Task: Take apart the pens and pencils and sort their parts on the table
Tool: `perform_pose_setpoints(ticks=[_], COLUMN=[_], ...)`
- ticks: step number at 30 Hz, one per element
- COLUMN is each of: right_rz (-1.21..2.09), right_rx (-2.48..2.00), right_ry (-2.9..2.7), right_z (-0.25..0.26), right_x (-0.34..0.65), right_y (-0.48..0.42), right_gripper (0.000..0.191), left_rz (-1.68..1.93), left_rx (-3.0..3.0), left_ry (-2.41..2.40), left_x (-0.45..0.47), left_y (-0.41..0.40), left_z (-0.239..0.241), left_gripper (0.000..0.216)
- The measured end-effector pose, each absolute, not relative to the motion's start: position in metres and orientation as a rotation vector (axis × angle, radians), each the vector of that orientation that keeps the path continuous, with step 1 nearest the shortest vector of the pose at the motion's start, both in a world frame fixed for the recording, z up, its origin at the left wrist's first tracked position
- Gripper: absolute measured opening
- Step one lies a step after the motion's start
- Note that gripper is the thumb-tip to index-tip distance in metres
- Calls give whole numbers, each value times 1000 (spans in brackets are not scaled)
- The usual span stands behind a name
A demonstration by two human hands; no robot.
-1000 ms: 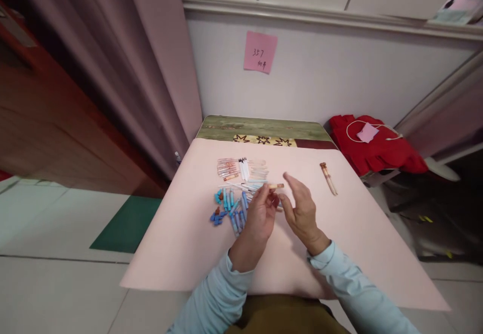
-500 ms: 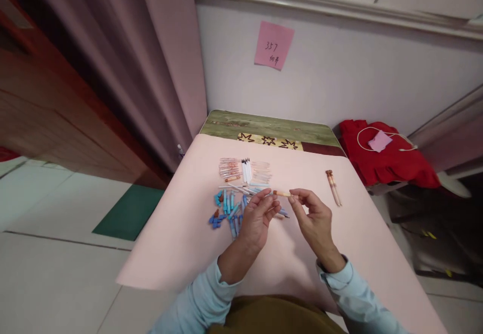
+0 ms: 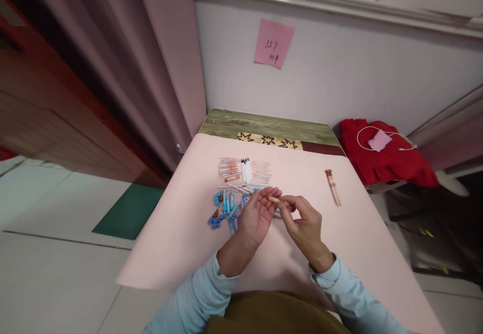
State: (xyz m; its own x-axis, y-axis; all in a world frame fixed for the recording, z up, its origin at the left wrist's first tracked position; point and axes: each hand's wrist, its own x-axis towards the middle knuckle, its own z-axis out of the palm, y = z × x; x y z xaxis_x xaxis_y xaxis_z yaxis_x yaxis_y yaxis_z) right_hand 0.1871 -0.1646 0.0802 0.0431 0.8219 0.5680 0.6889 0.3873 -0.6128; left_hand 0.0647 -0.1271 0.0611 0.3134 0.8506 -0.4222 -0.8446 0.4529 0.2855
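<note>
My right hand (image 3: 304, 223) pinches a short peach-coloured pen barrel (image 3: 274, 199) between thumb and fingers. Its far end lies over the fingers of my left hand (image 3: 258, 218), which is palm up and open beside it. Just left of my hands are blue and turquoise pen barrels (image 3: 229, 203), partly hidden by my left hand. Small blue pieces (image 3: 216, 219) and turquoise pieces (image 3: 218, 198), with brown ones among them, sit at the pile's left. Behind are white pen refills with dark tips (image 3: 246, 171), clear pinkish tubes (image 3: 229, 167) and pale clear pieces (image 3: 261, 170).
Two pens with brown tops (image 3: 332, 187) lie on the right of the pink-covered table (image 3: 302, 163). Red cloth (image 3: 400, 160) with a white cable and pink paper is beyond the right edge. A wall (image 3: 332, 62) with a pink note (image 3: 273, 44) stands behind.
My left hand has turned palm up and opened from its pinch on the pen barrel. My right hand has moved left and toward me, now pinching the barrel over the left fingers.
</note>
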Motion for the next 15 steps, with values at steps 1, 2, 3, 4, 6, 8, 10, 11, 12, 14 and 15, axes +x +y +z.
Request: perform_pose_setpoints(ticks=[1,2,3,4,6,8,10,11,12,14,15], right_rz=[177,191,218,252,314,349,355,354,351,337,326], right_rx=[-1364,-1381,-1397,-1412,-1430,-1432,-1414,-1399,-1384,-1358,-1351], right_ry=[-1654,-1620,-1586,-1552,-1496,-1468,-1454,-1452,-1456,-1476,-1491], right_z=[80,80,79,79,78,77,78,79,80,83,84], right_x=[188,189,190,192,195,197,199,199,200,200,201], right_y=[-164,-163,-163,-162,-162,-163,-164,-165,-166,-168,-170], right_gripper=[9,9,10,12,14,14,14,14,15,14,13], left_rz=[1115,1114,1113,1113,1105,1091,1084,1082,1082,1081,1078], left_rx=[25,42,63,89,138,156,139,124,107,75,61], left_ry=[565,566,568,570,579,595,614,621,627,631,630], left_x=[64,64,64,63,63,63,64,65,66,67,68], left_y=[-128,-129,-130,-132,-136,-138,-139,-139,-139,-139,-139], left_z=[61,62,62,62,64,65,65,65,65,64,63], left_gripper=[17,12,9,7,10,11,11,12,12,11,11])
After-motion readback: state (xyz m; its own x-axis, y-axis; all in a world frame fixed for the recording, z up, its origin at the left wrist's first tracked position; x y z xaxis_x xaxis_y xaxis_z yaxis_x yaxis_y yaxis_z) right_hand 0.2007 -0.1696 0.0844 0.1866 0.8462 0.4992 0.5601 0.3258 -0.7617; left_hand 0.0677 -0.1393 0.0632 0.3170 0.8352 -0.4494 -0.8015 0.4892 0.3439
